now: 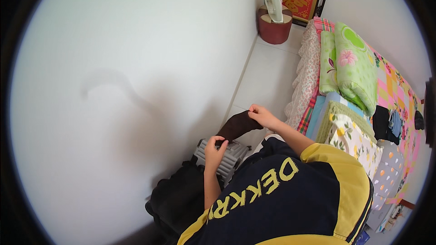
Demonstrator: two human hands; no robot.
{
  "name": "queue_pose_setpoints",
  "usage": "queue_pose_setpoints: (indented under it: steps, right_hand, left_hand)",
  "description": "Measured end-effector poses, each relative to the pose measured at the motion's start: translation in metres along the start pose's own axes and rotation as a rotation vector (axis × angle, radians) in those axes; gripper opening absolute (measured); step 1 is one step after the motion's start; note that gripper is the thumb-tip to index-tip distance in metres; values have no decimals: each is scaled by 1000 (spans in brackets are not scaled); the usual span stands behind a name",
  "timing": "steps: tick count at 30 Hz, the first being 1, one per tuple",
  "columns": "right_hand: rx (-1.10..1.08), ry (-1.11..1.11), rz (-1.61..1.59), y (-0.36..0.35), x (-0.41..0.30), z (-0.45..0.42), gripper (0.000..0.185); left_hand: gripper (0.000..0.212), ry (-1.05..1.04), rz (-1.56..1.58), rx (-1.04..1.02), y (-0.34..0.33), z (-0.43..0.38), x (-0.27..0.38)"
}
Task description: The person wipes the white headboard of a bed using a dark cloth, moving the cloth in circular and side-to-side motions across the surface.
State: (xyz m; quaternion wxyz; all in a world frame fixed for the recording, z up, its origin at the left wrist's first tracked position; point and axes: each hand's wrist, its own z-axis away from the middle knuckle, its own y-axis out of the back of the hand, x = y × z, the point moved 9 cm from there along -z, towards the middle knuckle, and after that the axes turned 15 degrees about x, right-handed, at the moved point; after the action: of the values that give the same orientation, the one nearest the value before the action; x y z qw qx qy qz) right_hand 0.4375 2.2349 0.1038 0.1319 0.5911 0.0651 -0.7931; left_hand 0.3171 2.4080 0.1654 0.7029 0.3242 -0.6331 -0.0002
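Note:
A dark brown piece of cloth (240,126) is stretched between my two hands, above a grey ribbed suitcase (231,160). My left hand (215,148) pinches its lower end between thumb and fingers. The upper right end is pinched by my right hand (260,115). The cloth looks like a small garment, but its exact kind cannot be told.
A black bag (184,197) stands beside the suitcase, along the white wall (119,92). To the right is a bed with folded green quilts (356,64), a lemon-print cloth (357,143) and dark clothes (381,124). A red stool (275,30) stands at the far end.

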Motion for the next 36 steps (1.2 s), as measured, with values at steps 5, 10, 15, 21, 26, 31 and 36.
queue_pose_setpoints:
  steps: [5, 10, 15, 21, 26, 31, 36]
  right_hand:
    - [-7, -129, 25, 19, 5, -33, 19]
    - [99, -143, -221, 57, 4, -61, 20]
    - [110, -223, -301, 110, -2, -83, 30]
    - [282, -57, -349, 164, -1, -99, 33]
    - [286, -121, -294, 198, 0, -103, 28]
    - [340, -216, -337, 216, -11, -126, 27]
    - [328, -236, -305, 216, -30, -183, 25]
  left_hand:
    - [10, -257, -75, 101, -59, -63, 58]
    - [28, -269, -104, -129, -161, -99, 95]
    - [36, -299, -192, -194, -225, -144, 101]
    - [28, -443, -123, -355, -289, -171, 120]
    - [21, -387, -86, -523, -325, -190, 119]
    - [19, -350, 12, -535, -346, -233, 122]
    - [22, -296, 88, -574, -358, -294, 138]
